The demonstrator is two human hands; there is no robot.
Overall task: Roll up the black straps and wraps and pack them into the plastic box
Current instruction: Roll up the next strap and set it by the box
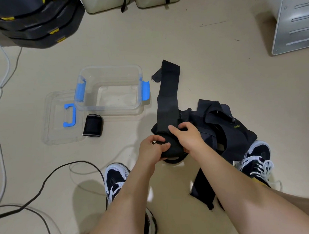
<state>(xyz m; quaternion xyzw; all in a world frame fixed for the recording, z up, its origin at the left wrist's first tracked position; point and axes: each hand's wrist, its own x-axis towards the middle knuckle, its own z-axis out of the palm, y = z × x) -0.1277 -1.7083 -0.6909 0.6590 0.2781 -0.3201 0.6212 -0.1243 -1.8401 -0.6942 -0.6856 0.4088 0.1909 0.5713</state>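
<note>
Two grips close on one black strap at floor level. The left grip pinches the near-left edge of the strap's rolled end with curled fingers. The right grip wraps over the top of the roll, thumb and fingers bent round it. From the roll between them, the loose length runs straight away across the floor, lying flat with its far tip folded over.

Against the right grip's outer side lies a tangled pile of more black straps, with one tail trailing back under the right forearm. Ahead and left of the left grip, well apart, the clear box with blue latches stands open. Its lid lies flat farther left, overlapped by the box's near corner. One rolled wrap lies on the floor just before the box, between it and the left grip.

A left shoe and a right shoe flank the forearms, and a dark cable loops left of the left grip. Beyond are stacked black cases, pale bags and a metal cabinet.
</note>
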